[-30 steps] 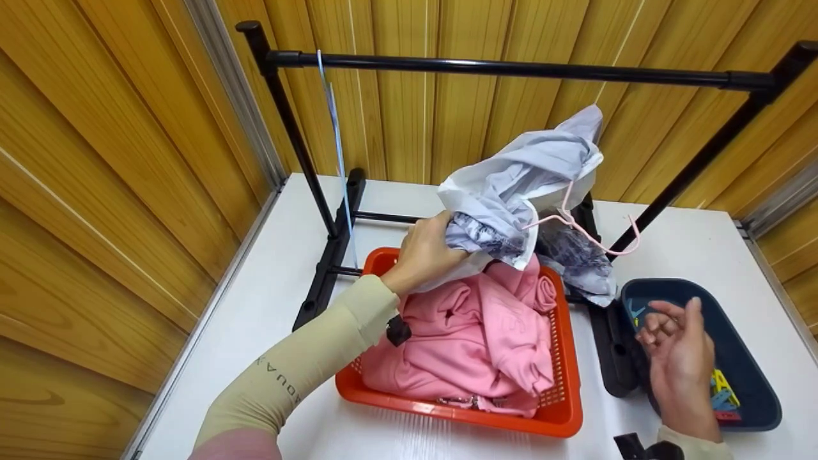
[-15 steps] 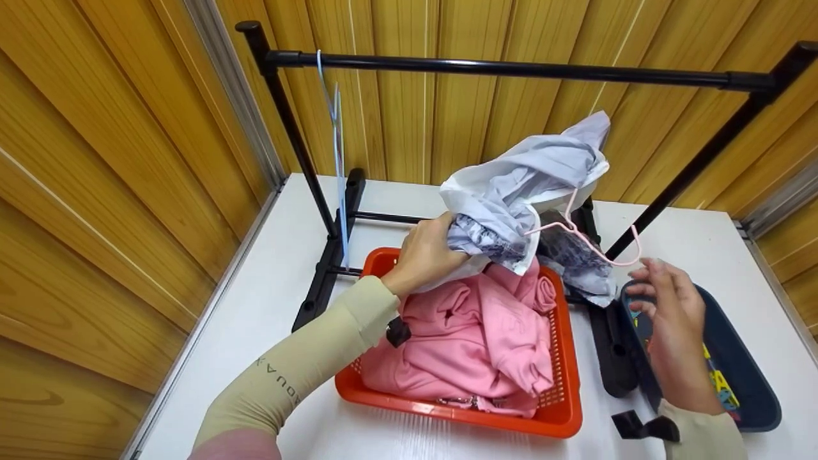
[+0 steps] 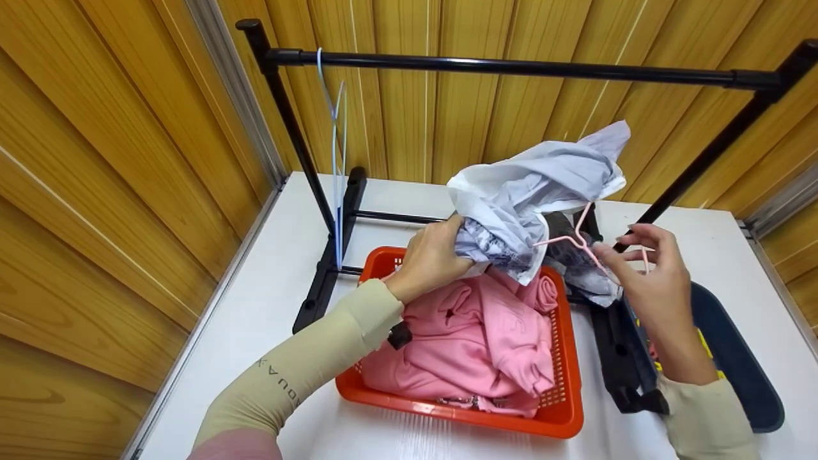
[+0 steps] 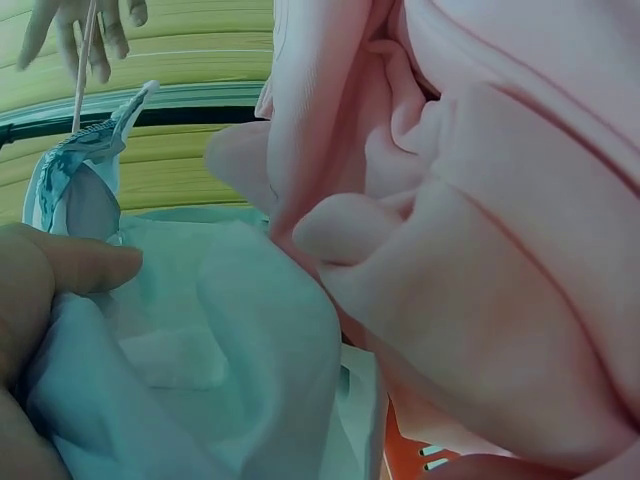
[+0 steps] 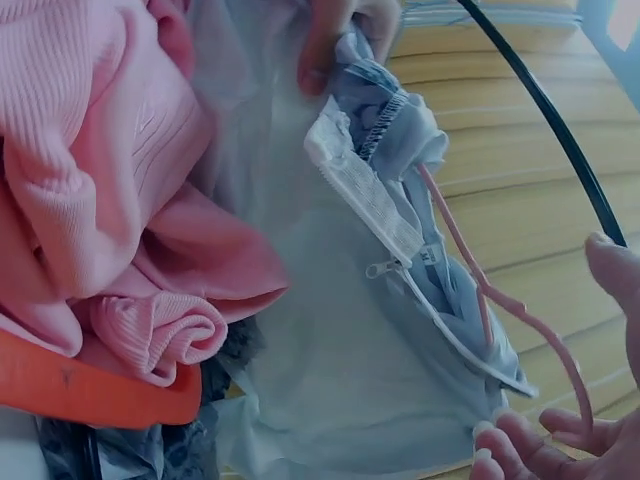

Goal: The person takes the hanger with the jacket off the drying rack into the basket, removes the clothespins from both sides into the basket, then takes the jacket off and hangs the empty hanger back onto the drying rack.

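Observation:
A pale grey-blue zip garment (image 3: pixel 543 179) with white edging and a dark print hangs bunched over the basket. My left hand (image 3: pixel 434 252) grips its gathered cloth at the left side; the left wrist view shows my thumb (image 4: pixel 95 262) lying on the fabric. Out of the garment sticks a pink hanger (image 3: pixel 578 239), part of it hidden inside the cloth. My right hand (image 3: pixel 655 281) is at the hanger's exposed end, thumb and fingers spread on either side. In the right wrist view, a zipper (image 5: pixel 385 268) shows on the garment, and my fingers (image 5: pixel 530 445) lie at the hanger's tip.
Below is an orange basket (image 3: pixel 460 418) of pink clothing (image 3: pixel 460 345). A black rack (image 3: pixel 511 65) spans the back, a light blue hanger (image 3: pixel 335 160) on its left end. At right lies a dark tray (image 3: pixel 735 358) with colourful pegs, partly behind my right arm.
My right hand has risen from over the tray to the pink hanger. The garment and hanger have shifted slightly right and down. My left hand keeps its grip; the blue hanger has swung.

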`<state>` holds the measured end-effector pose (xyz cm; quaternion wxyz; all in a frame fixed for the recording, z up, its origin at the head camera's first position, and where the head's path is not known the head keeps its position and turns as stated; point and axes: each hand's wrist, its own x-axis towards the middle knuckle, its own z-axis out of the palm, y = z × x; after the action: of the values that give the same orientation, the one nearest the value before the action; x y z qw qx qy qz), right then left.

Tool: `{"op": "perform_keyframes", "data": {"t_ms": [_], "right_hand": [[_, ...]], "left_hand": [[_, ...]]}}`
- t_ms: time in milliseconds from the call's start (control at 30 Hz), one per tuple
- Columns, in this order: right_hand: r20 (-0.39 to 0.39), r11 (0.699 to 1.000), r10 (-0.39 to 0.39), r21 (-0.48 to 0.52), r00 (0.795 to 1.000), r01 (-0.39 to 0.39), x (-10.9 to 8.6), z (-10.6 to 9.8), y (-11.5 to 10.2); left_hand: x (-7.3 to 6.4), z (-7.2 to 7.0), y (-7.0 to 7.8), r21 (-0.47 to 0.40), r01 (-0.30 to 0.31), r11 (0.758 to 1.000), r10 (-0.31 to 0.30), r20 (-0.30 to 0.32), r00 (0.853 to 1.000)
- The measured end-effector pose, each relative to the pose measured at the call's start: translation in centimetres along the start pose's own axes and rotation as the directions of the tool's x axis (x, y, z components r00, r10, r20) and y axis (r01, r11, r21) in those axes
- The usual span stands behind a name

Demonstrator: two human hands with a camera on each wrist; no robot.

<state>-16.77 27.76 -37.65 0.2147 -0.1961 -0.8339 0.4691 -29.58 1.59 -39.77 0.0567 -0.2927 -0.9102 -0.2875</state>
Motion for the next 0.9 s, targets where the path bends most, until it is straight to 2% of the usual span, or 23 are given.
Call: {"op": "perform_keyframes", "data": {"t_ms": [133, 300, 533, 633, 733, 900], "right_hand": [[0.033, 0.979, -0.085, -0.181, 0.996, 0.090, 0.1, 0.5, -0.4], [0.046, 0.928, -0.210, -0.304, 0.977, 0.214, 0.2, 1.0, -0.1], [-0.022, 0.854, -0.404, -0.368, 0.915, 0.368, 0.2, 1.6, 0.6], [-0.043, 0.842, -0.427, -0.382, 0.903, 0.380, 0.3, 1.7, 0.8], [-0.058, 0.850, -0.419, -0.375, 0.906, 0.370, 0.2, 1.7, 0.8], [-0.062, 0.850, -0.418, -0.379, 0.906, 0.366, 0.2, 1.7, 0.7]], "left_hand": [[-0.1, 0.0, 0.0, -0.001, -0.008, 1.000, 0.008, -0.010, 1.000], [-0.2, 0.1, 0.0, 0.003, -0.021, 1.000, 0.021, -0.008, 1.000], [-0.3, 0.0, 0.1, 0.062, -0.011, 0.998, 0.010, 0.016, 1.000], [-0.2, -0.2, 0.2, 0.090, -0.018, 0.996, 0.013, 0.046, 0.999], [-0.2, -0.2, 0.3, 0.112, -0.032, 0.993, 0.025, 0.058, 0.998], [-0.1, -0.2, 0.5, 0.137, -0.062, 0.989, 0.058, 0.029, 0.998]]}}
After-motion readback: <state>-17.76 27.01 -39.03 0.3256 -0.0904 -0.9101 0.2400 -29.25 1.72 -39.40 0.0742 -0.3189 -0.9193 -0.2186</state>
